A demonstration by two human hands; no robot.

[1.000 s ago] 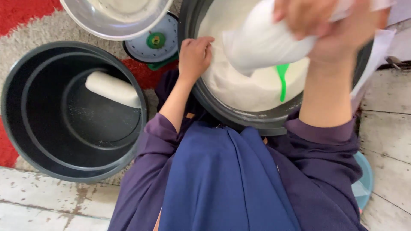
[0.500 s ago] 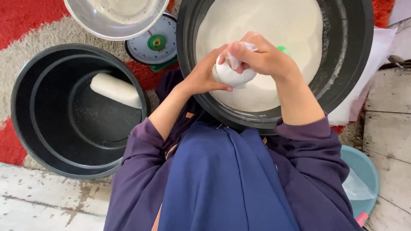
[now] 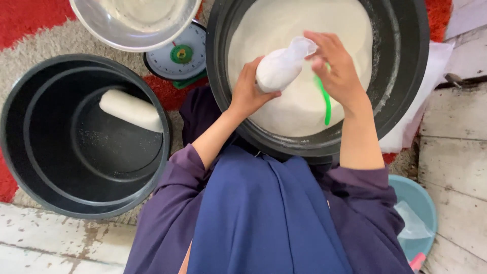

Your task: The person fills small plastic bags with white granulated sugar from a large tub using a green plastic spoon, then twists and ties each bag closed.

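Observation:
My left hand (image 3: pixel 248 91) grips the body of a small clear plastic bag (image 3: pixel 279 68) packed with white powder, holding it over a large black tub (image 3: pixel 421 66) filled with the same white powder. My right hand (image 3: pixel 337 68) pinches the bag's twisted neck at its top. A green scoop handle (image 3: pixel 324 104) sticks out of the powder just below my right hand. A second black tub (image 3: pixel 30 167) at the left holds one filled white bag (image 3: pixel 131 110) lying on its bottom.
A round kitchen scale (image 3: pixel 177 56) sits between the tubs with a metal bowl (image 3: pixel 134 23) on top of it. A light blue basin (image 3: pixel 418 213) with a plastic bag lies at the lower right. Red and grey rug lies underneath, worn white boards around it.
The bag came down from high at the right to the middle of the tub. My left hand left the tub's rim and took the bag's body; my right hand shifted to its neck.

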